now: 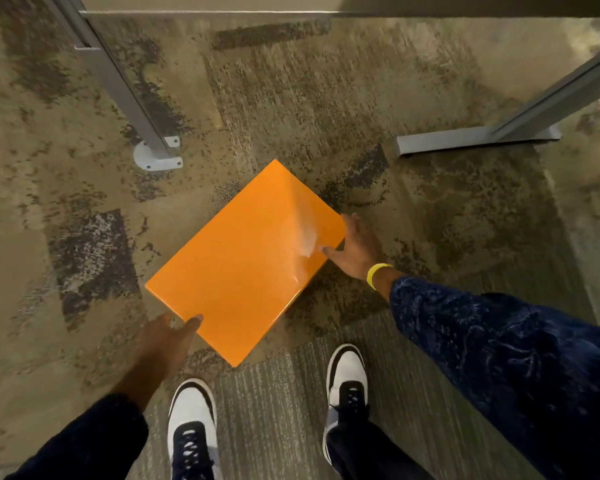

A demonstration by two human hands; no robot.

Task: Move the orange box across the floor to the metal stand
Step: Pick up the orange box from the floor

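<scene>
In the head view, the flat, glossy orange rectangular box [245,261] is sitting turned diagonally over the mottled brown-and-tan carpeted floor [447,216], its far corner pointing toward the grey metal stand [125,88]. Whether the box is resting on the carpet or being lifted just clear of it cannot be told.

The left hand [168,336] is reaching in from below the box, gripping its near-left edge, with the thumb lying across the orange top and the fingers tucked out of sight under the side. The forearm is stretching straight, in a dark sleeve [94,441].

The right hand [352,245] is holding the box's right edge near its right corner, thumb pressing on the top surface and fingers wrapping down along the side. A yellow wristband [376,273] is circling that wrist, and the arm is coming in from the right in a patterned dark blue sleeve [499,344].

Nearer than the box, two white-and-black sneakers [347,372] are standing on a striped grey patch of carpet. The stand's bolted foot plate [160,157] is sitting just beyond the box's far corner, apart from it. Another grey metal base [475,140] is lying to the far right of the box.
</scene>
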